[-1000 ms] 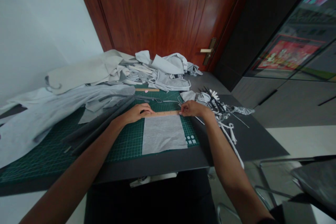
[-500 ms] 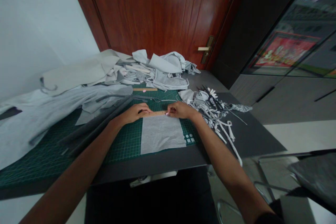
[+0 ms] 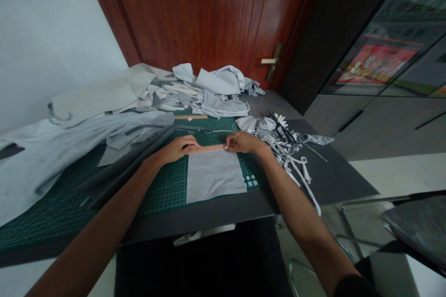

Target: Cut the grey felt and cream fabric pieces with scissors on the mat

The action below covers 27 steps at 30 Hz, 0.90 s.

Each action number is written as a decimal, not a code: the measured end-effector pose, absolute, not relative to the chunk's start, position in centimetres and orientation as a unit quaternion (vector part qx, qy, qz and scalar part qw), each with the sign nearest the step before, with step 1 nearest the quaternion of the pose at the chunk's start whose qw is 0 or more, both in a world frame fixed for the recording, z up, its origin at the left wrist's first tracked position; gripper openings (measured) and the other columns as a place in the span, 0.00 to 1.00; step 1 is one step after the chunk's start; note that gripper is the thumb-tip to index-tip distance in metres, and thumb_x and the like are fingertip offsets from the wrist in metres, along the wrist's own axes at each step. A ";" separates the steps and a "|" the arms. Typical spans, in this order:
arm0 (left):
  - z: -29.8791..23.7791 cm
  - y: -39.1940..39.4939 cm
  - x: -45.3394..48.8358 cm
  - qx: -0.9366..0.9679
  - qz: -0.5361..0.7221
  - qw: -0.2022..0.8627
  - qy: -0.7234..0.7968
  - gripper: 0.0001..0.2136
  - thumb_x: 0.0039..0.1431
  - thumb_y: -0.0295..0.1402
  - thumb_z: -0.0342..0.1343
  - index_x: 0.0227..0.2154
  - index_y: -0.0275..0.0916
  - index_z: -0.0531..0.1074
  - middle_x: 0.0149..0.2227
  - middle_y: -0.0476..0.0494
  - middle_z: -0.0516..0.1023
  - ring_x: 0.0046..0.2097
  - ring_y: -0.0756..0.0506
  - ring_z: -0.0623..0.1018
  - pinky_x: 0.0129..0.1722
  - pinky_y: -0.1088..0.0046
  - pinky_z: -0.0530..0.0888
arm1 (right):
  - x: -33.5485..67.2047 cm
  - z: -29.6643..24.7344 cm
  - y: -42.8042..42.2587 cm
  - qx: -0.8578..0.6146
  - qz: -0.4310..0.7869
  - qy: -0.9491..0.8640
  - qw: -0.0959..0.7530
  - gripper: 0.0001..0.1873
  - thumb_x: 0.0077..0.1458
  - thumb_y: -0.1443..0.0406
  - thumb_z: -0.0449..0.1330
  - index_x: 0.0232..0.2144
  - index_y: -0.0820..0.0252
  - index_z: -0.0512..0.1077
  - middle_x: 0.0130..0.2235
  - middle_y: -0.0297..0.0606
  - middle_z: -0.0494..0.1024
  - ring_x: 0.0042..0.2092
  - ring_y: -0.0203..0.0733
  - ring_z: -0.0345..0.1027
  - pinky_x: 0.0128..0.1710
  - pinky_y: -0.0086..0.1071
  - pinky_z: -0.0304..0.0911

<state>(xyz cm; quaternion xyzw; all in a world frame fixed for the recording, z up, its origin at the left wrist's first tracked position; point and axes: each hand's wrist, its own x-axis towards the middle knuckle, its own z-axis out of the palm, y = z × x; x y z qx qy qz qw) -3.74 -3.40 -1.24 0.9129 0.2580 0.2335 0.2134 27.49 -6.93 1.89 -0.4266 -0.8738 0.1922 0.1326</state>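
Observation:
A piece of light grey fabric (image 3: 216, 174) lies flat on the green cutting mat (image 3: 162, 195), with a wooden ruler (image 3: 210, 148) across its far edge. My left hand (image 3: 181, 147) grips the ruler at its left end, thumb and fingers pressed onto it. At the other end, my right hand (image 3: 239, 142) is closed in a pinch, fingertips down by the ruler and the fabric's far right corner. Something small and pale shows at those fingertips; I cannot tell whether it is chalk or a nail.
A second wooden ruler (image 3: 195, 116) and a small pink piece (image 3: 190, 119) lie farther back. Grey cloth (image 3: 223, 102) is heaped against the door. To the right are fabric strips (image 3: 275, 144) with black scissors (image 3: 284, 132). Dark rolled fabric (image 3: 132, 167) lies left.
My right hand has slid a little to the right along the ruler. My left hand, the ruler and the fabric stay in place; the view has shifted slightly.

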 end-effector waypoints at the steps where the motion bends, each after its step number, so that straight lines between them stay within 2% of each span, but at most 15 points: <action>1: -1.2 -3.4 -3.7 0.913 0.233 0.213 0.258 0.15 0.68 0.40 0.50 0.40 0.38 0.80 0.39 0.42 0.77 0.41 0.46 0.77 0.44 0.70 0.72 | 27.7 1.9 -6.9 -0.432 0.196 -0.871 0.128 0.07 0.55 0.63 0.65 0.30 0.62 0.77 0.27 0.33 0.75 0.28 0.32 0.65 0.29 0.26 0.52; 8: -1.0 -3.5 -3.6 0.915 0.234 0.209 0.254 0.15 0.68 0.38 0.50 0.39 0.37 0.80 0.39 0.42 0.77 0.40 0.46 0.77 0.43 0.70 0.73 | 29.8 2.1 -6.4 -0.477 0.210 -0.847 0.103 0.07 0.53 0.63 0.66 0.29 0.62 0.78 0.27 0.34 0.77 0.29 0.34 0.66 0.29 0.27 0.54; 15: -0.7 -3.7 -3.6 0.917 0.228 0.206 0.253 0.15 0.68 0.38 0.49 0.40 0.37 0.80 0.38 0.42 0.77 0.40 0.46 0.77 0.42 0.71 0.72 | 31.5 2.8 -6.8 -0.508 0.219 -0.827 0.098 0.05 0.49 0.65 0.66 0.25 0.60 0.76 0.23 0.32 0.74 0.26 0.34 0.65 0.27 0.28 0.53; 19: -0.8 -3.6 -3.6 0.917 0.226 0.207 0.254 0.15 0.68 0.38 0.49 0.39 0.37 0.80 0.38 0.42 0.77 0.40 0.46 0.77 0.42 0.72 0.72 | 30.0 3.2 -7.2 -0.486 0.208 -0.837 0.139 0.09 0.56 0.61 0.63 0.31 0.61 0.76 0.25 0.31 0.73 0.27 0.33 0.63 0.28 0.27 0.52; 23: -1.0 -3.5 -3.7 0.917 0.222 0.207 0.261 0.15 0.68 0.38 0.50 0.40 0.37 0.80 0.38 0.42 0.77 0.40 0.46 0.77 0.43 0.72 0.71 | 26.9 2.6 -7.5 -0.412 0.153 -0.869 0.226 0.11 0.59 0.59 0.62 0.33 0.61 0.76 0.25 0.30 0.71 0.26 0.31 0.58 0.29 0.27 0.48; 27: -1.1 -3.4 -3.7 0.915 0.219 0.207 0.270 0.15 0.67 0.39 0.50 0.40 0.37 0.80 0.38 0.43 0.77 0.40 0.46 0.77 0.43 0.72 0.71 | 24.2 1.4 -7.8 -0.383 0.149 -0.882 0.229 0.11 0.60 0.58 0.62 0.36 0.60 0.77 0.26 0.30 0.71 0.27 0.31 0.60 0.30 0.27 0.47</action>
